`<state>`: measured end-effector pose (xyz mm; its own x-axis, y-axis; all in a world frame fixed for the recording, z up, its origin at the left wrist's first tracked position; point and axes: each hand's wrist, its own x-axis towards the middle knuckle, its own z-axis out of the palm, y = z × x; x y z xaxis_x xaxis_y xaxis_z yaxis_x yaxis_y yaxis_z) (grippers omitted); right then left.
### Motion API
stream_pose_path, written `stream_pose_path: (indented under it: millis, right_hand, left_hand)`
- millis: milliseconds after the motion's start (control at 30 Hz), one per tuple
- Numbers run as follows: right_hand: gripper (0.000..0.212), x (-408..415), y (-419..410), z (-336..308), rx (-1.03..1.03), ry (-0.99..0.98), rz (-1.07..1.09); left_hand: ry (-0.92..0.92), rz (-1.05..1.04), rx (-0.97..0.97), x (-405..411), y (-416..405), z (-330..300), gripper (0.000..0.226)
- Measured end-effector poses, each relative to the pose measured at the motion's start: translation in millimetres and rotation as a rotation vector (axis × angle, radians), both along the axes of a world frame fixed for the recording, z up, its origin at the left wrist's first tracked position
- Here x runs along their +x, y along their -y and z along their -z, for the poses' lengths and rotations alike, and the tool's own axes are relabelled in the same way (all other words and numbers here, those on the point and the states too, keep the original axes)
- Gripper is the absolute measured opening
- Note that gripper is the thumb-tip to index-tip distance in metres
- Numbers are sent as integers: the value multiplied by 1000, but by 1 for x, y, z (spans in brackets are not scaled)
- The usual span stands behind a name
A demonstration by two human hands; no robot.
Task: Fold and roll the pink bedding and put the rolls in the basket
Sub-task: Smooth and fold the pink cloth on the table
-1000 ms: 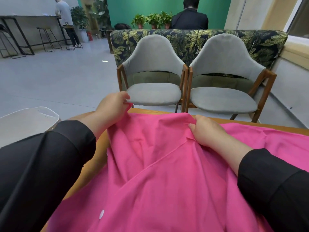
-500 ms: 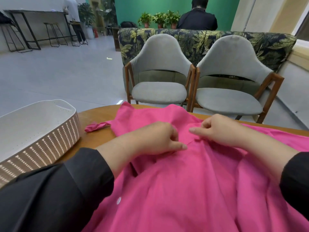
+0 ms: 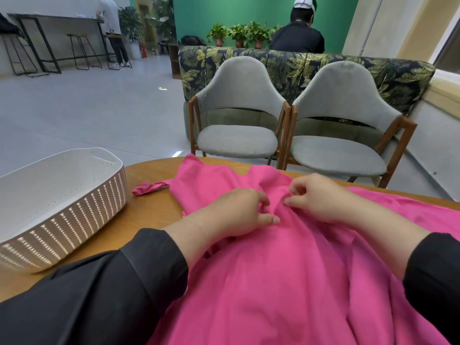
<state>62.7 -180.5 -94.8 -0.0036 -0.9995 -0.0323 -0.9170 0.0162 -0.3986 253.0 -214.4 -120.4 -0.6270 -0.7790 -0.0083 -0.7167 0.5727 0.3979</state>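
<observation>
The pink bedding (image 3: 286,275) lies rumpled across the wooden table (image 3: 149,212), spreading from the far edge toward me. My left hand (image 3: 236,212) rests on it near the middle, fingers curled and pinching a fold. My right hand (image 3: 321,197) sits close beside it, fingertips pinching the same ridge of fabric. A thin twisted pink tie (image 3: 148,188) trails from the bedding's left corner onto bare wood. The white perforated basket (image 3: 74,210) stands at the table's left, and what I see of its inside holds nothing.
Two grey chairs (image 3: 239,135) with wooden frames stand just beyond the table's far edge, backed by a leaf-patterned sofa (image 3: 286,63). A person (image 3: 297,36) sits behind it. Another person stands at a high table with stools at the far left.
Both hands came back from the bedding's far edge toward the middle and drew together on one fold. The view shifted left, showing the basket and the pink tie.
</observation>
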Motion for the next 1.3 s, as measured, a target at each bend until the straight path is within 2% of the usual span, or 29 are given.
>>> stream_pose_path:
  millis: [67,167,233,267,333,433,467,567,667,733,833,900,1000,1133,1300]
  right_hand:
    - [7,14,0,-15,-188,254,-76]
    - [3,34,5,-38,-320,575,-79]
    - [7,40,5,-44,-192,739,-11]
    - [10,40,3,-43,-66,753,12]
    - [17,39,-3,-33,183,688,-2]
    - [30,35,-6,-10,254,252,-22]
    - [33,34,-5,-5,242,195,1]
    - [39,32,7,-10,-2,249,55]
    - [22,35,36,-25,-284,277,75]
    - [14,38,55,-20,-269,148,67]
    - [17,34,69,17,-138,7,97]
    - [20,30,66,38,-100,-57,131]
    - [18,26,60,51,-192,-52,131]
    - [21,20,59,48,-241,16,168]
    - [26,18,59,49,-270,54,143]
  left_hand:
    - [-225,-68,25,0,1,-2,35]
    - [-675,-188,296,4,7,-12,41]
    - [-944,-291,410,16,15,-21,39]
    - [-1044,-332,469,23,20,-24,36]
    - [-1099,-395,517,38,29,-29,33]
    - [-1078,-479,530,59,37,-22,25]
    - [-1077,-525,517,64,38,-18,23]
    - [-1112,-696,363,81,49,-12,19]
    - [-1125,-829,182,95,70,-17,21]
    - [-963,-847,151,99,84,-13,26]
    - [-581,-821,125,101,95,11,30]
    - [-457,-798,23,99,95,22,29]
    - [-283,-693,-182,93,89,26,22]
    - [-207,-681,-242,93,90,29,18]
    - [-244,-740,-268,99,89,33,25]
